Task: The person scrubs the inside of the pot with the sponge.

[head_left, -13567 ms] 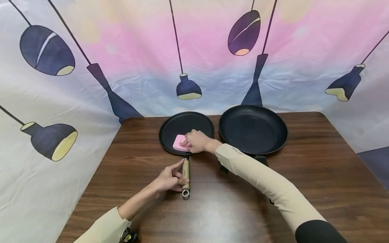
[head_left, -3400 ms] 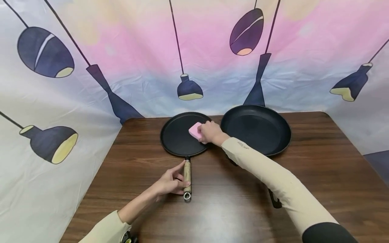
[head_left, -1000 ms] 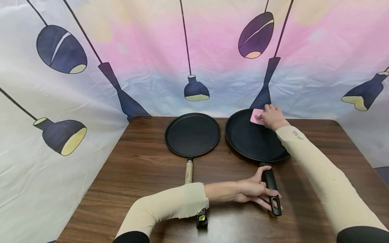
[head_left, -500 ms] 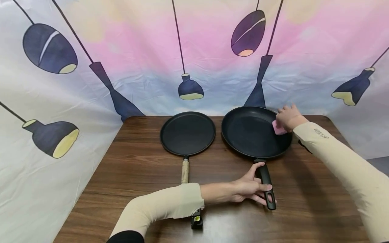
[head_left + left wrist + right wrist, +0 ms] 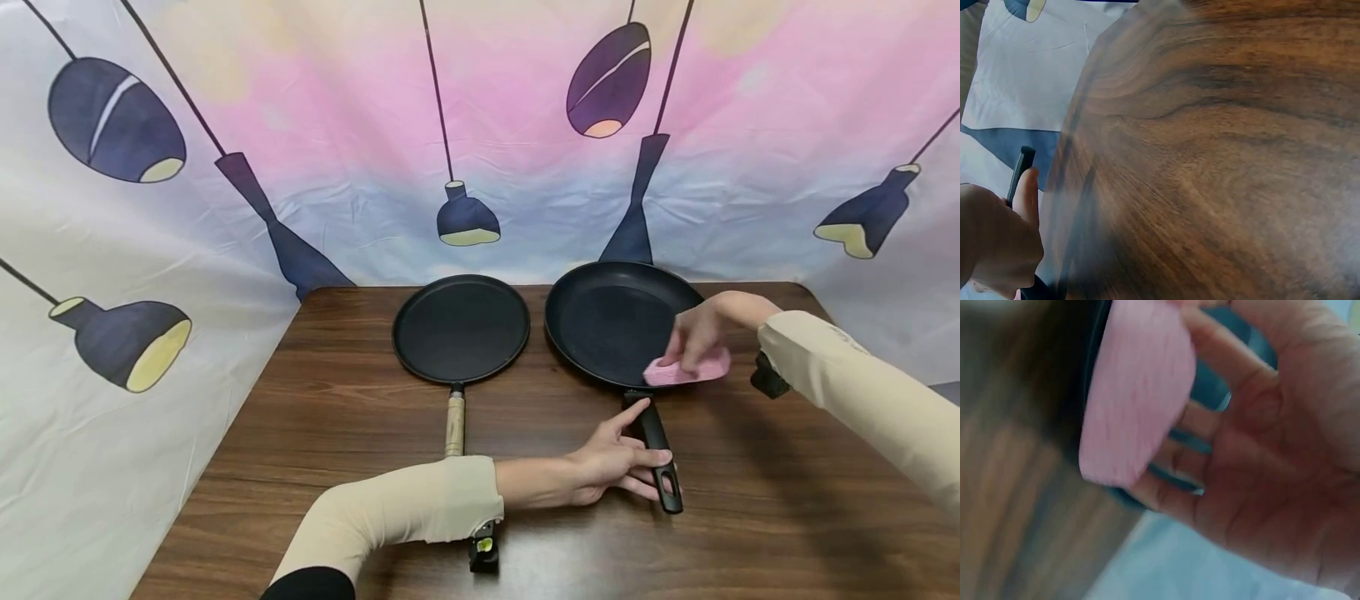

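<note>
Two black pans sat side by side near the back of the brown wooden counter [image 5: 337, 400], and I watched them from far away through my cameras. The big frying pan [image 5: 607, 325] was on the right, and the small flat pan [image 5: 461, 329] was on the left, with a little gap between them. Both handles pointed to the front.

I had the left hand [image 5: 611, 462] on the big pan's black handle [image 5: 654, 433]. Its grip was around the handle from the left side. I had the pink sponge [image 5: 711, 367] in the right hand [image 5: 697, 329], and that grip was pinching it with the fingers. The sponge was at the front right edge of the big pan, near the top of the black handle, and it looked tipped up. I could not tell how much of it touched the pan.

The left arm, in its cream sleeve [image 5: 405, 504], reached across in front of the small pan and hid the bottom of its wooden handle [image 5: 455, 425]. The right sleeve [image 5: 862, 400] was cream too. Behind the counter hung a pink, blue and white cloth [image 5: 337, 100] with dark lamps drawn on it.
</note>
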